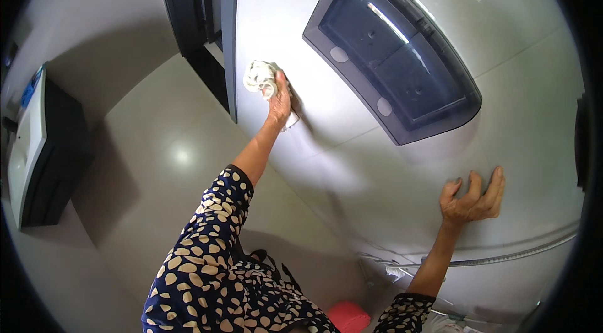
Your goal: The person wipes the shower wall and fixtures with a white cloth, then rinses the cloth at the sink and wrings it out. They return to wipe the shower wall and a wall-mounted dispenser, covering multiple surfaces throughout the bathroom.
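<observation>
My left hand (pixel 280 102) is closed round a bunched white cloth (pixel 259 75) and holds it against the pale tiled wall (pixel 339 123), left of a dark see-through dispenser (pixel 402 57). Part of the cloth hangs below the palm. My right hand (pixel 474 200) holds nothing; its fingers are apart and slightly bent, close to the wall below the dispenser's right end. Whether its fingertips touch the tiles I cannot tell.
A dark door frame (pixel 231 38) edges the wall on the left. At far left stands a white basin (pixel 28 151) on a dark cabinet (pixel 59 157). A metal shower hose (pixel 502 260) runs along the lower right. Something red (pixel 349 316) sits near the bottom edge.
</observation>
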### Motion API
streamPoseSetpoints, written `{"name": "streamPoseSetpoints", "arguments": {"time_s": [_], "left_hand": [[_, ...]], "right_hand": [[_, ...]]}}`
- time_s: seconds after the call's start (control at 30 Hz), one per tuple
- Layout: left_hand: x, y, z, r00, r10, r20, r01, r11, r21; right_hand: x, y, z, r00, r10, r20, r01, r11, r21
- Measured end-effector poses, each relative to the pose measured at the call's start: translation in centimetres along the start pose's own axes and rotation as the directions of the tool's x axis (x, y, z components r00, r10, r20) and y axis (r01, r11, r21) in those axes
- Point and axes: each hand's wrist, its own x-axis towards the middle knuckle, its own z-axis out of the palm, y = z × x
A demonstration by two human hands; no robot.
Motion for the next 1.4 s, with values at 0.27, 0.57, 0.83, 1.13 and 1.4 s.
{"name": "streamPoseSetpoints", "arguments": {"time_s": [0.27,0.57,0.83,1.13,1.4], "left_hand": [[-6.0,5.1,4.8,0.993,-0.105,0.046,0.109,0.99,-0.09],[-14.2,8.1,9.9,0.745,0.292,0.6,-0.562,0.76,0.327],[-14.2,14.8,10.7,0.463,-0.118,0.878,0.562,0.805,-0.188],[-13.1,12.2,7.8,0.388,0.079,0.918,0.576,0.757,-0.308],[-12.5,9.7,4.8,0.606,-0.178,0.775,0.199,0.978,0.068]], "right_hand": [[0.6,-0.9,2.0,0.999,-0.003,0.033,0.0,0.996,0.085],[7.3,-3.1,5.3,0.956,0.03,0.292,-0.096,0.971,0.217],[2.4,-8.6,4.3,0.769,0.178,0.614,-0.616,0.464,0.637],[2.8,-7.8,4.6,0.428,0.762,0.486,-0.753,0.003,0.658],[3.9,-9.1,7.2,0.919,0.391,0.051,-0.394,0.916,0.07]]}}
